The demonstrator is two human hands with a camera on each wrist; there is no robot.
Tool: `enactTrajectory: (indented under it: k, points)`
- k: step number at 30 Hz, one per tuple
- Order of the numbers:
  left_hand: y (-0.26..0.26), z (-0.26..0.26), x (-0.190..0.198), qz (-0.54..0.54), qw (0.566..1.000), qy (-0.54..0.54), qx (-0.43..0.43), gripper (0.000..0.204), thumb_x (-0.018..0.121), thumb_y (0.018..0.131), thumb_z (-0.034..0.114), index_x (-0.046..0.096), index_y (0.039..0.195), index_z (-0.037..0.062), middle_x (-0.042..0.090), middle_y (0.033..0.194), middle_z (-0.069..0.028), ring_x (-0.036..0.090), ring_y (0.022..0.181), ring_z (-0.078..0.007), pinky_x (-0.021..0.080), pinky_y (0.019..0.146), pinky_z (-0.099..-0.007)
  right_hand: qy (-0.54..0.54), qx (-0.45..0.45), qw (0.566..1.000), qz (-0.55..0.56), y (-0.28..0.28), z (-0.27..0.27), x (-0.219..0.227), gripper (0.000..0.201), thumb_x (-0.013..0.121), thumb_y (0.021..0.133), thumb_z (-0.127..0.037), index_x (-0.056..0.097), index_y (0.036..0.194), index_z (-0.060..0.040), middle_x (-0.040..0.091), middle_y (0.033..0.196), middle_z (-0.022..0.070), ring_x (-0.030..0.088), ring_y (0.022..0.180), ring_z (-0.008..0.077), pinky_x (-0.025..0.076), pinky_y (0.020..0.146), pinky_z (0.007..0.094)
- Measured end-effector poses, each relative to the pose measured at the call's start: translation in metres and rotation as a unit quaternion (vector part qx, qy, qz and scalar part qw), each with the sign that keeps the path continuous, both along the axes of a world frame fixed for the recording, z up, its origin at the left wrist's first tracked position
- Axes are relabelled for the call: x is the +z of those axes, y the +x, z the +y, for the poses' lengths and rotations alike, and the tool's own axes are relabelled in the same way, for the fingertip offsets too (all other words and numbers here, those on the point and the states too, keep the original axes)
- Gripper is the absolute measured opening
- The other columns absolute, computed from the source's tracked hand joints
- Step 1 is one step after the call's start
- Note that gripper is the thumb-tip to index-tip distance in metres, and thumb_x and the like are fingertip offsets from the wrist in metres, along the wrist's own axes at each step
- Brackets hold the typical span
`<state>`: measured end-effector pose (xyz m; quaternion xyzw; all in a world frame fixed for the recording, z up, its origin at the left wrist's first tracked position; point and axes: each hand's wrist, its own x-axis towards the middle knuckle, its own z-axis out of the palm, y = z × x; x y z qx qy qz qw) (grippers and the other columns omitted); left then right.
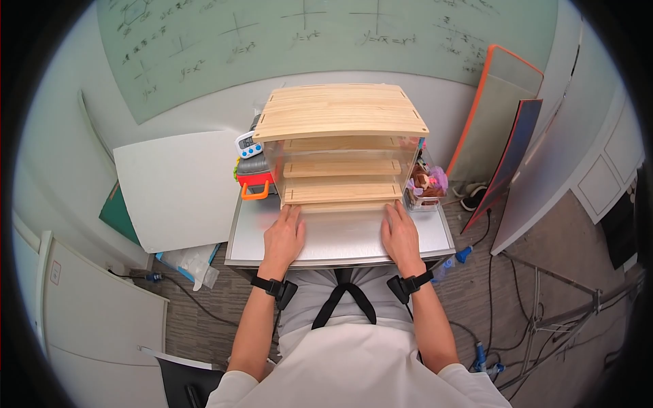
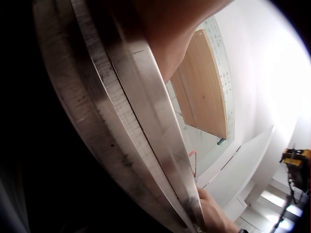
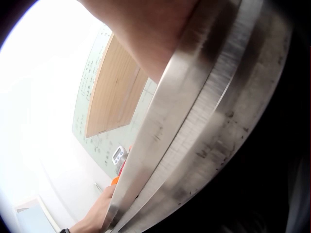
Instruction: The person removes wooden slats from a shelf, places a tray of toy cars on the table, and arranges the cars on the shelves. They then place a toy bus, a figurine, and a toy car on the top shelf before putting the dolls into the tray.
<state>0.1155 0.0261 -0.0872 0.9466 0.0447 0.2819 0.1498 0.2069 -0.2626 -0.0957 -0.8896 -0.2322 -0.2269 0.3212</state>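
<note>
Wooden shelves filled a clear-walled rack (image 1: pixel 342 146) that stood at the back of the metal worktop (image 1: pixel 354 241), its slatted top board overhanging the front. The left hand (image 1: pixel 283 236) lay flat on the worktop just before the rack's lower left corner, fingers straight and released, fingertips at or near the bottom shelf edge; whether they touched it could not be told. The right hand (image 1: pixel 401 236) lay the same way before the lower right corner, fingers relaxed and holding nothing. Both wrist views showed mostly the worktop's metal edge, with the rack's top board beyond. Just left of the rack sat a white timer (image 1: pixel 249 145) above a grey case with an orange handle (image 1: pixel 254 192). A clear bin (image 1: pixel 427 185) of small items stood at its right.
</note>
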Motion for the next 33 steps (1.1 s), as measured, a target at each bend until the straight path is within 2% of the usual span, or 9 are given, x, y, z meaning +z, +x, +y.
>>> enactTrajectory:
  k: [6,11,16,33]
  points:
    - [0.0005,0.0001,-0.0001,-0.004,1.000,0.001,0.001,0.041,0.063,0.096,0.023,0.064,0.133,0.0039,0.061,0.140,-0.0231,0.072,0.104,-0.0391,0.059,0.087,-0.0460,0.004,-0.001,1.000,0.004,0.0007,0.0000,-0.0006,0.044,0.061,0.095,-0.010,0.058,0.135,0.0083,0.055,0.143,0.0330,0.058,0.127,0.0474,0.047,0.110,0.0477]
    - [0.0001,0.0004,-0.0002,0.006,1.000,0.002,0.003,0.043,0.064,0.096,0.022,0.062,0.135,0.0029,0.061,0.140,-0.0228,0.071,0.105,-0.0393,0.059,0.088,-0.0461,-0.017,-0.006,0.999,-0.035,0.0032,-0.0001,-0.0043,0.047,0.062,0.094,-0.010,0.056,0.136,0.0109,0.060,0.139,0.0312,0.063,0.118,0.0451,0.050,0.104,0.0475]
    - [0.0012,0.0017,-0.0032,-0.005,1.000,0.006,0.002,0.045,0.065,0.096,0.021,0.060,0.135,0.0001,0.061,0.140,-0.0223,0.071,0.106,-0.0392,0.059,0.088,-0.0462,-0.026,-0.007,0.999,-0.039,0.0039,-0.0002,-0.0047,0.048,0.062,0.094,-0.010,0.056,0.136,0.0109,0.060,0.139,0.0305,0.064,0.115,0.0445,0.051,0.102,0.0473]
    - [0.0014,0.0022,-0.0043,-0.009,1.000,0.004,-0.003,0.045,0.064,0.096,0.020,0.061,0.136,-0.0003,0.062,0.140,-0.0214,0.071,0.106,-0.0380,0.058,0.089,-0.0452,-0.042,-0.015,0.998,-0.047,0.0050,0.0004,-0.0059,0.048,0.062,0.094,-0.011,0.056,0.137,0.0097,0.060,0.140,0.0288,0.066,0.110,0.0434,0.052,0.099,0.0469]
